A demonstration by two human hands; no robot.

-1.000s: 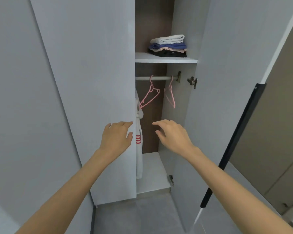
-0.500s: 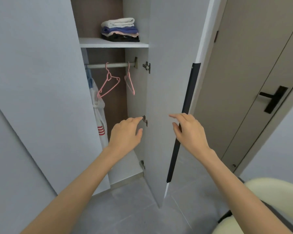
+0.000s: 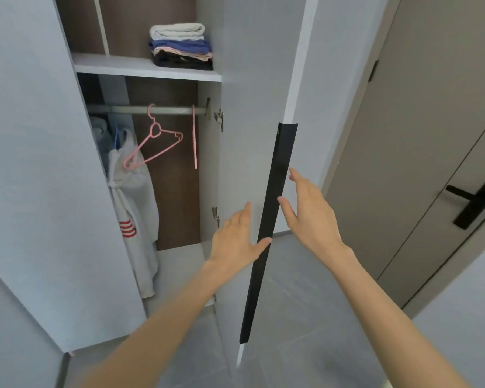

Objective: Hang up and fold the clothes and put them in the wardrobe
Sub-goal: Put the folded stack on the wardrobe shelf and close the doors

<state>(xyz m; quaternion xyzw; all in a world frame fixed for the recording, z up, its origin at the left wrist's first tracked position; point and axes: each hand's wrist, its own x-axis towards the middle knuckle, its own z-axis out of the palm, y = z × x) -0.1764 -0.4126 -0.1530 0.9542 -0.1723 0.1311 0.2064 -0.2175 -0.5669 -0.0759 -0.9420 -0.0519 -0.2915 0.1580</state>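
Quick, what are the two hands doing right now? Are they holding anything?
Left hand: open, fingers straight, holding nothing, by the black door handle.
Right hand: open, holding nothing, on the handle's other side.

Soft, even light fills the frame, brightest on the pale left wardrobe door [image 3: 34, 191]; its source cannot be told. The space under the shelf [image 3: 140, 68] is dimmer, darkest at its upper left. The black door handle strip [image 3: 275, 205] carries a faint sheen. Wide-angle distortion tilts straight edges toward the borders. The left forearm [image 3: 151, 337] looks softly blurred at the bottom.
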